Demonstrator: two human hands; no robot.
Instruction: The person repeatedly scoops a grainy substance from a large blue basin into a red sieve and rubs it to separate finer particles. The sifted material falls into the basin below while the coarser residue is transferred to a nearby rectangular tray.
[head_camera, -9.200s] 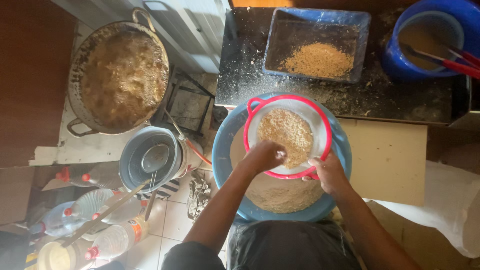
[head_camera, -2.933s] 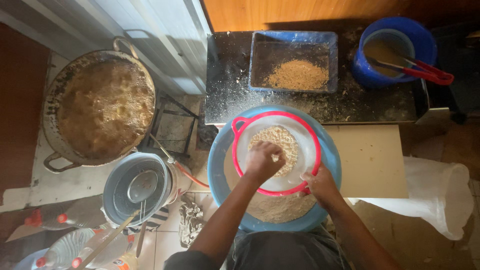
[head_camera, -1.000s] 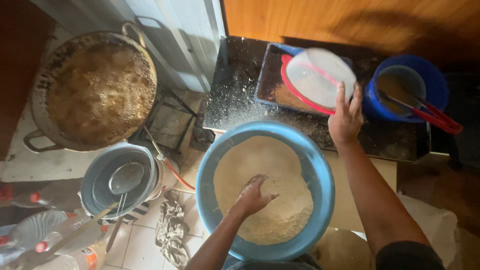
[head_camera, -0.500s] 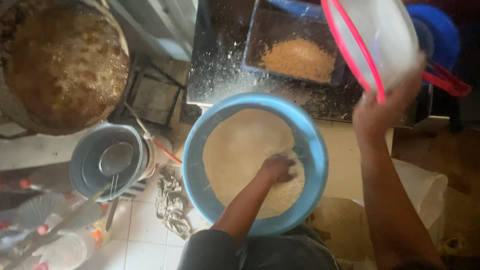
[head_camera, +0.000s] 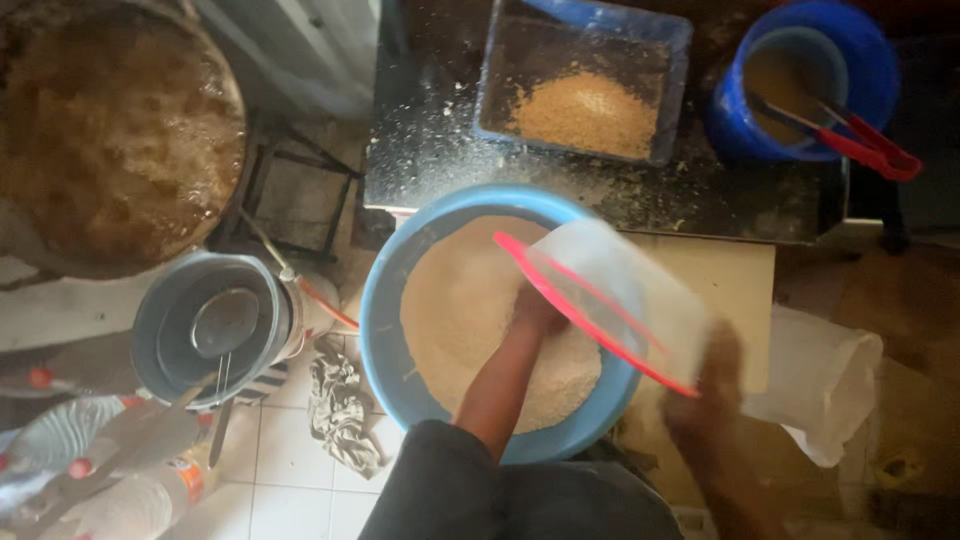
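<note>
A big blue basin (head_camera: 392, 300) in front of me holds a heap of pale, fine flour (head_camera: 455, 305). My left hand (head_camera: 537, 305) is down in the flour near the basin's middle, its fingers partly hidden behind a sieve. My right hand (head_camera: 706, 385) grips a red-rimmed white sieve (head_camera: 610, 285) by its near edge and holds it tilted over the basin's right side; both are blurred by motion. Behind the basin, a blue rectangular tray (head_camera: 680, 45) on the dark counter holds a pile of coarse brown grit (head_camera: 587, 112).
A blue bucket (head_camera: 875, 70) with red tongs (head_camera: 865, 140) stands at the back right. A large pan of bubbling brown oil (head_camera: 110, 130) is at the left, with a grey bucket holding a ladle (head_camera: 215, 325) below it. A white bag (head_camera: 820, 380) lies at the right.
My right hand has brought the sieve down from above the tray to the basin's right side. My left hand stays in the flour.
</note>
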